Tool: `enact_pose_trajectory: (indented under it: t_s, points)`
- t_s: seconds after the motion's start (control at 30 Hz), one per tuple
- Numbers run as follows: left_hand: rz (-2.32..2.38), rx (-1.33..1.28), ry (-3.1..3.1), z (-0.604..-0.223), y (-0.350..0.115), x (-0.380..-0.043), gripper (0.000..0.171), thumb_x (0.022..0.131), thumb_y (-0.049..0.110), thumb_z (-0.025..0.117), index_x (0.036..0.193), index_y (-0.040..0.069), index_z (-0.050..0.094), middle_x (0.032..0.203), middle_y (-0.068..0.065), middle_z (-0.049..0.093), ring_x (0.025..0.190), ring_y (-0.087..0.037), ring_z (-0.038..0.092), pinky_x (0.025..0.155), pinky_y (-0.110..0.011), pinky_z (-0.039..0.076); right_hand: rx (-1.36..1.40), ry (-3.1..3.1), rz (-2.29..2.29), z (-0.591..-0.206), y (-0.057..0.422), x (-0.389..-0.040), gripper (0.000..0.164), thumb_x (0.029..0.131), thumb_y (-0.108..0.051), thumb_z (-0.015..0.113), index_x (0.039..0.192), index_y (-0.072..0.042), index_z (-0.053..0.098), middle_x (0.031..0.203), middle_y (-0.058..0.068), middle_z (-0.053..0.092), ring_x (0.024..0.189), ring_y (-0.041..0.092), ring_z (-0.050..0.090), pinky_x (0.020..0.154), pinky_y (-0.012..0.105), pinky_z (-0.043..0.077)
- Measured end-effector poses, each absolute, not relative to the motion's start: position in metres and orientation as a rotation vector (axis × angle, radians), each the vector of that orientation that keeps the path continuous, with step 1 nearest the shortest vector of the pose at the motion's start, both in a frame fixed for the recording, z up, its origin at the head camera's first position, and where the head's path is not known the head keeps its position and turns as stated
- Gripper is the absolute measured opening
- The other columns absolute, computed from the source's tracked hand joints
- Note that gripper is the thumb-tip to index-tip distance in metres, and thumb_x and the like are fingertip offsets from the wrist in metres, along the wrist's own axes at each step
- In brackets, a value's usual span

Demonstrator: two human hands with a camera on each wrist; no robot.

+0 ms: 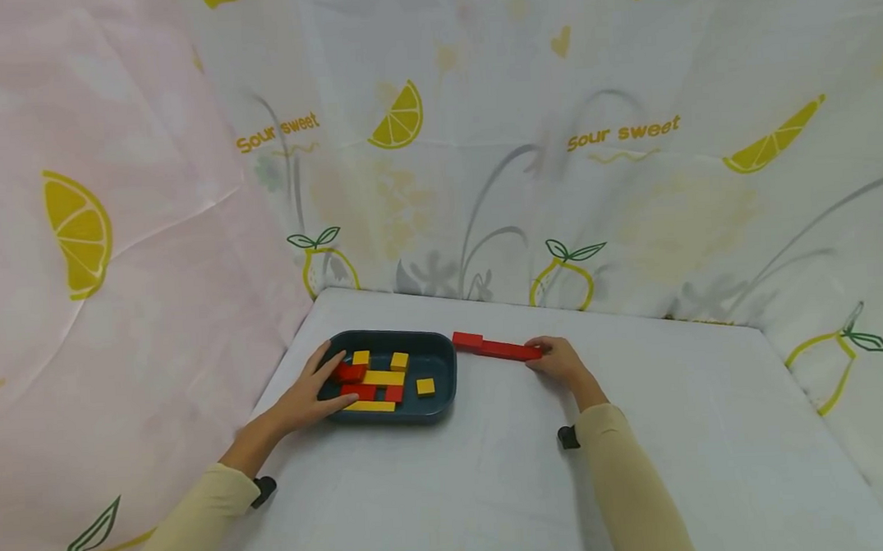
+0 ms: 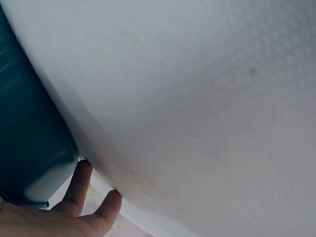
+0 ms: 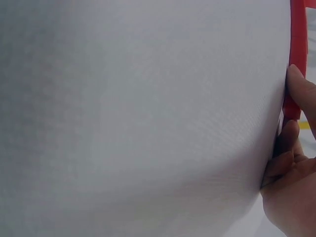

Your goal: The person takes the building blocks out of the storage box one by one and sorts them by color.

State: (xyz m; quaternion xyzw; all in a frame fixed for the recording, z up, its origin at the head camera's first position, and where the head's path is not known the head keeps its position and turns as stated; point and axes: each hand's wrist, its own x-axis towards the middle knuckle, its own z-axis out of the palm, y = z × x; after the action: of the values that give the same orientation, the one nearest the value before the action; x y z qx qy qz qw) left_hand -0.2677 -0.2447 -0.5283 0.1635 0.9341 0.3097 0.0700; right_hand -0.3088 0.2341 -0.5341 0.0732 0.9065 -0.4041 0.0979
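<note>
A dark blue-green tray [image 1: 440, 409] holds red and yellow blocks. My left hand [image 1: 305, 401] spreads over its left side, thumb and fingers apart on either side of a red block [image 1: 353, 373] lying on top of other blocks. In the left wrist view, two fingers [image 2: 79, 185] extend down beside the tray's outer wall [image 2: 34, 118]. To the right, a row of red blocks [image 1: 500, 350] lies on the white table, with another red block [image 1: 467, 340] at its left end. My right hand [image 1: 559, 361] pinches the row's right end block, thumb [image 3: 298, 84] along its side.
Inside the tray are yellow cubes [image 1: 425, 387] and longer yellow blocks [image 1: 383, 378]. Behind the white table [image 1: 480, 479] hangs a lemon-print cloth [image 1: 482, 183], and a pinkish cloth [image 1: 160, 263] hangs along the left.
</note>
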Motion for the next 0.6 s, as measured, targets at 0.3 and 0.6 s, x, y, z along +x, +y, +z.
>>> enact_pose_trajectory:
  t_s: [0.3, 0.6]
  points:
    - [0.921, 0.486, 2.815, -0.5280, -0.2454, -0.2669, 0.092, 0.086, 0.059, 0.067, 0.157, 0.018, 0.025, 0.166, -0.016, -0.001, 0.144, -0.048, 0.021, 0.106, -0.074, 0.028, 0.210, 2.688, -1.186, -0.5342, 0.2327, -0.3080, 0.039, 0.092, -0.015, 0.068, 0.131, -0.011, 0.063, 0.130, 0.017, 0.057, 0.115, 0.032, 0.049, 0.099, 0.047, 0.045]
    - [0.927, 0.498, 2.814, -0.5274, -0.2446, -0.2675, 0.092, 0.086, 0.059, 0.067, 0.157, 0.019, 0.026, 0.166, -0.015, -0.001, 0.143, -0.047, 0.022, 0.106, -0.073, 0.029, 0.225, 2.694, -1.216, -0.5362, 0.2330, -0.3081, 0.039, 0.091, -0.012, 0.068, 0.130, -0.010, 0.063, 0.129, 0.016, 0.058, 0.111, 0.030, 0.051, 0.096, 0.044, 0.045]
